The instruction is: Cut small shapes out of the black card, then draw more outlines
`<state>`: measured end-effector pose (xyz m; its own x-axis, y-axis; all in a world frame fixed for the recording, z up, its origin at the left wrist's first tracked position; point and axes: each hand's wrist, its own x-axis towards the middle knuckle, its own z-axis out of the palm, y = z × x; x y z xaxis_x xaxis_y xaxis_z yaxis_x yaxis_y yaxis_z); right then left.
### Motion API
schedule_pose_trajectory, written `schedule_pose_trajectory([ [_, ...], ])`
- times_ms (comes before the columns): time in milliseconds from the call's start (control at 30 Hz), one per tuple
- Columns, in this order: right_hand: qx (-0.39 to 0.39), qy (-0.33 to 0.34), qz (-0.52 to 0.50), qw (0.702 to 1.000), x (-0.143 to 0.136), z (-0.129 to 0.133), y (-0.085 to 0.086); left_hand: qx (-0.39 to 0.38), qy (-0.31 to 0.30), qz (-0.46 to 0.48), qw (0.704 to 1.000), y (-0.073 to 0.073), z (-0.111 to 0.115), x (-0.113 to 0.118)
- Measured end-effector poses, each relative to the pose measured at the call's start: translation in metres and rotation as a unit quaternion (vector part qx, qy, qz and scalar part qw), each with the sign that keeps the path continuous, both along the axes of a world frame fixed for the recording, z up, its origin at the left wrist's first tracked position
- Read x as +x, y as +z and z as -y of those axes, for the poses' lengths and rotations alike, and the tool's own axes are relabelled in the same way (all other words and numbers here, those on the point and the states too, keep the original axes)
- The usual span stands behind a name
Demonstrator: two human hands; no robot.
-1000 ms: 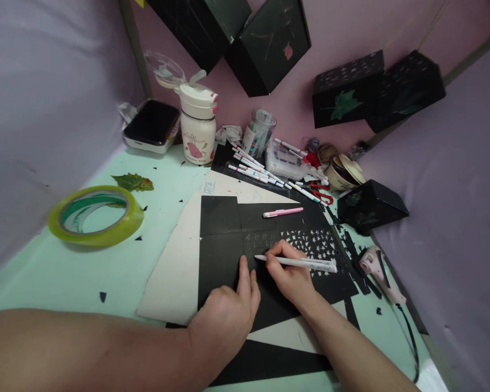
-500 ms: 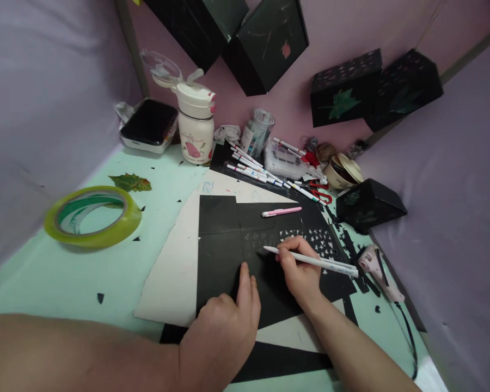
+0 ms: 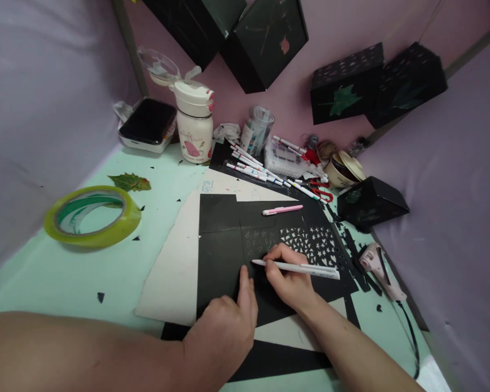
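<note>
My right hand is closed around a slim white pen, whose tip points left and rests at the surface of the black card. Faint pale outlines are drawn on the card near the tip. On its right side is a patch of small cut-out shapes, stars and triangles among them. My left hand lies on the card's lower part, index finger stretched forward just below the pen tip, holding nothing. A pink pen lies on the card above my right hand.
Yellow-green tape roll and a leaf lie at left. Behind stand a white bottle, markers, and red-handled scissors. At right are a black box and a corded pink tool. Black boxes hang above.
My right hand has moved left and slightly down with the pen, uncovering more of the cut-out shapes. My left hand has barely shifted.
</note>
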<state>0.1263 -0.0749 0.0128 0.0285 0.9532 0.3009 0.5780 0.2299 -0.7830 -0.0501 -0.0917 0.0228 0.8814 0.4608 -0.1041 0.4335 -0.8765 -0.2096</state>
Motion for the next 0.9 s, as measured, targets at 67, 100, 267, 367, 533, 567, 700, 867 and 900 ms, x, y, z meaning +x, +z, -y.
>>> schedule_pose_trajectory([
  [67, 0.001, 0.0, 0.013, 1.0, -0.0011, -0.0007, -0.0001, 0.005, 0.0, 0.003, 1.0, -0.0004, 0.0001, 0.0003],
  [100, 0.001, 0.0, 0.018, 1.0, -0.0014, -0.0009, -0.0001, 0.007, -0.001, 0.005, 1.0, -0.0007, 0.0002, 0.0004],
  [267, -0.012, -0.004, 0.033, 0.999, -0.0021, -0.0011, 0.0002, 0.007, -0.001, 0.004, 1.0, 0.0007, 0.0001, 0.0008],
  [367, -0.012, -0.006, 0.037, 0.999, -0.0023, -0.0013, 0.0007, -0.003, 0.0, -0.003, 1.0, 0.0025, -0.0002, 0.0014],
  [533, -0.014, 0.0, 0.036, 0.999, -0.0021, -0.0019, 0.001, -0.009, 0.0, -0.01, 1.0, 0.0022, -0.0008, 0.0019],
  [567, -0.014, 0.004, 0.036, 0.999, -0.002, -0.002, 0.001, -0.006, 0.0, -0.007, 1.0, 0.0018, -0.0008, 0.0018],
  [700, -0.006, 0.018, 0.04, 0.999, -0.0017, -0.002, 0.0006, 0.008, -0.004, 0.019, 1.0, 0.0001, -0.0005, 0.0005],
  [867, -0.015, 0.004, 0.028, 0.999, -0.0005, -0.0011, -0.0011, 0.013, -0.002, 0.035, 0.999, -0.0016, -0.0002, 0.0004],
  [900, -0.019, 0.002, 0.027, 0.999, -0.0003, -0.001, -0.0014, 0.011, -0.002, 0.033, 0.999, -0.0019, -0.0001, 0.0006],
])
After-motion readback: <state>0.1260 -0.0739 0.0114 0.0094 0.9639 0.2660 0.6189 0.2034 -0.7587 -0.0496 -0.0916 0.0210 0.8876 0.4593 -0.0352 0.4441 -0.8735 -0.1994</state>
